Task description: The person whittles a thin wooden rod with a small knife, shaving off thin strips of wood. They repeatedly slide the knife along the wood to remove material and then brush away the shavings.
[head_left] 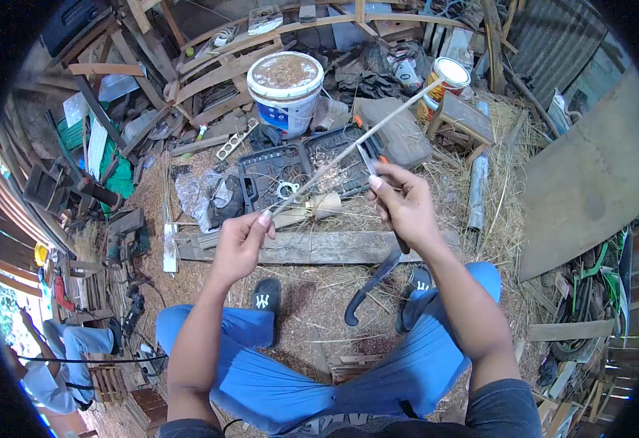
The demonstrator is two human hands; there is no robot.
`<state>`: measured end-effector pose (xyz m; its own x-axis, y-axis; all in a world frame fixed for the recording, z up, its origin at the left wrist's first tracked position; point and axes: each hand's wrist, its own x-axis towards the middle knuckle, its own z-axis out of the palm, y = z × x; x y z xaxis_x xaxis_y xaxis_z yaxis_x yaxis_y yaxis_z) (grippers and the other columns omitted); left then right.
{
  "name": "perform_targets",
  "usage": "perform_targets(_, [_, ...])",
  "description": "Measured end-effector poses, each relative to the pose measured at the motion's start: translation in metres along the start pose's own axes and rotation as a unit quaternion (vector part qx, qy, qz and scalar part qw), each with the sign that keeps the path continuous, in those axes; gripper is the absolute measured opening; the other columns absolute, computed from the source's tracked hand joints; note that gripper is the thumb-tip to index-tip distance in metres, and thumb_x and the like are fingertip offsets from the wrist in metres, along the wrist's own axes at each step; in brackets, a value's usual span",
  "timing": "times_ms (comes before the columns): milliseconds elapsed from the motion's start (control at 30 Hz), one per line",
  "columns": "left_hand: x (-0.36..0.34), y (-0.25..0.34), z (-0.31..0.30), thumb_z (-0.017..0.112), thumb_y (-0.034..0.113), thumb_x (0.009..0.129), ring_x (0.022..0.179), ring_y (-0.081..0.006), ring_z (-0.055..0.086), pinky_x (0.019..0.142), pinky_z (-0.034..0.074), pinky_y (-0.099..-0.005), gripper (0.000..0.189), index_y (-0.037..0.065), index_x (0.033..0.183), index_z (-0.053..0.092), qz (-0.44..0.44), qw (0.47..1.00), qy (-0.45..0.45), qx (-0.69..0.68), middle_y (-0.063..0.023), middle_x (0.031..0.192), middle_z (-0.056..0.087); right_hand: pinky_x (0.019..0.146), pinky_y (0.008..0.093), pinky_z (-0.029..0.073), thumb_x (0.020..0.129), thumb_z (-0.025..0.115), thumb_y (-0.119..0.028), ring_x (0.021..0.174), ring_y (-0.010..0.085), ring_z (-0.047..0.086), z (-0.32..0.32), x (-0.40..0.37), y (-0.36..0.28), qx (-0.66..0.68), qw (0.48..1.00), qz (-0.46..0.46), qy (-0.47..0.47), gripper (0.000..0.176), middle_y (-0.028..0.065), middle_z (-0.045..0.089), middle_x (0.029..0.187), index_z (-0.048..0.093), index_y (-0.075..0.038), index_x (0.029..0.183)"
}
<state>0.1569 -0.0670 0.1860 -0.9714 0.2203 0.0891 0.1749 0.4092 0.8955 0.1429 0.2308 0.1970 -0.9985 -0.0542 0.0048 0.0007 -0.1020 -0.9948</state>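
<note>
My left hand pinches the near end of a long, thin stick, which looks like a bamboo strip. The stick slants up and away to the right. In my right hand is a knife, its narrow blade pointing up and lying close to the stick; the dark handle end shows below my fist. Beneath both hands a weathered wooden plank lies across the ground. A long tool with a curved black handle rests against the plank between my feet.
Beyond the plank lies an opened black tool case strewn with shavings. A white bucket, a paint can and a small wooden stool stand farther back. Power tools lie at left, near another person. A large board leans at right.
</note>
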Motion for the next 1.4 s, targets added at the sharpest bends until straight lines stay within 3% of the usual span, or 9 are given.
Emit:
perform_targets(167, [0.002,-0.003,0.006,0.047,0.031,0.108,0.051,-0.0027,0.032,0.048,0.025,-0.0261,0.045,0.003,0.076,0.061,0.001,1.0,-0.029,-0.007,0.0076,0.054,0.038,0.07,0.0312,0.051,0.091,0.066,-0.001,0.081,0.0179,0.066,0.006,0.0,0.007,-0.213,0.931,-0.267,0.126,0.03,0.0124,0.069,0.1,0.064,-0.005,0.121])
perform_targets(300, [0.001,0.002,0.01,0.047,0.03,0.108,0.051,-0.0026,0.032,0.048,0.024,-0.0264,0.045,0.002,0.076,0.062,0.001,1.0,-0.028,0.011,0.0077,0.054,0.039,0.072,0.0315,0.052,0.091,0.067,-0.001,0.082,0.0199,0.067,0.01,-0.002,0.0,-0.242,0.939,-0.215,0.119,0.026,0.0134,0.07,0.101,0.066,-0.004,0.117])
perform_targets(467, [0.002,0.003,0.012,0.047,0.029,0.108,0.052,-0.0024,0.032,0.048,0.025,-0.0264,0.044,0.002,0.076,0.062,-0.004,0.999,-0.032,0.004,0.0075,0.054,0.039,0.059,0.0253,0.044,0.092,0.069,-0.002,0.068,0.0082,0.055,0.014,0.005,0.019,-0.252,0.908,-0.321,0.091,0.022,0.0057,0.066,0.091,0.069,-0.002,0.113])
perform_targets(533, [0.002,0.003,0.013,0.047,0.028,0.108,0.053,-0.0028,0.032,0.048,0.025,-0.0268,0.044,0.002,0.076,0.062,-0.005,0.999,-0.031,0.011,0.0072,0.054,0.039,0.063,0.0286,0.048,0.092,0.069,-0.002,0.07,0.0137,0.06,0.021,0.0,0.02,-0.255,0.908,-0.327,0.066,0.02,0.0103,0.069,0.093,0.069,0.0,0.111])
perform_targets(733, [0.003,0.002,0.013,0.05,0.025,0.106,0.053,-0.0057,0.035,0.05,0.028,-0.0293,0.041,0.001,0.074,0.062,0.032,0.997,-0.009,0.072,0.0032,0.054,0.04,0.078,0.0403,0.054,0.09,0.064,0.002,0.086,0.0327,0.07,0.016,0.0,0.017,-0.261,0.926,-0.263,0.065,0.019,0.0179,0.07,0.095,0.068,0.0,0.109])
perform_targets(1000, [-0.001,0.023,-0.014,0.058,0.019,0.101,0.057,-0.0117,0.046,0.053,0.036,-0.033,0.028,-0.001,0.083,0.066,-0.008,0.976,-0.051,0.211,-0.0083,0.063,0.057,0.072,0.0333,0.05,0.091,0.067,-0.005,0.077,0.0187,0.065,-0.036,0.042,0.033,-0.31,0.925,-0.086,0.202,0.02,0.0166,0.068,0.083,0.068,0.0,0.111])
perform_targets(1100, [0.003,0.003,-0.03,0.061,0.013,0.096,0.061,-0.023,0.057,0.06,0.044,-0.0394,0.014,0.002,0.105,0.062,0.027,0.974,-0.054,0.217,-0.0154,0.077,0.064,0.069,0.0305,0.048,0.087,0.074,-0.009,0.069,0.0144,0.053,-0.032,0.055,0.086,-0.237,0.955,-0.126,0.124,0.026,0.0067,0.061,0.076,0.07,-0.004,0.112])
perform_targets(1233, [0.006,-0.01,-0.042,0.06,0.009,0.095,0.066,-0.0273,0.062,0.062,0.046,-0.0403,0.013,0.001,0.105,0.057,0.012,0.967,-0.085,0.241,-0.0169,0.077,0.062,0.061,0.0281,0.045,0.084,0.074,-0.003,0.066,0.0098,0.053,-0.001,0.044,0.101,-0.168,0.983,0.053,0.055,0.032,0.0013,0.059,0.074,0.07,-0.006,0.115])
perform_targets(1400, [0.008,-0.031,-0.049,0.062,0.011,0.093,0.069,-0.0311,0.066,0.064,0.047,-0.0417,0.014,0.002,0.103,0.06,0.007,0.96,-0.109,0.258,-0.0203,0.08,0.066,0.046,0.028,0.039,0.083,0.07,0.002,0.052,0.0091,0.052,0.01,0.049,0.134,-0.101,0.988,0.115,0.001,0.038,0.0021,0.061,0.07,0.068,-0.002,0.121])
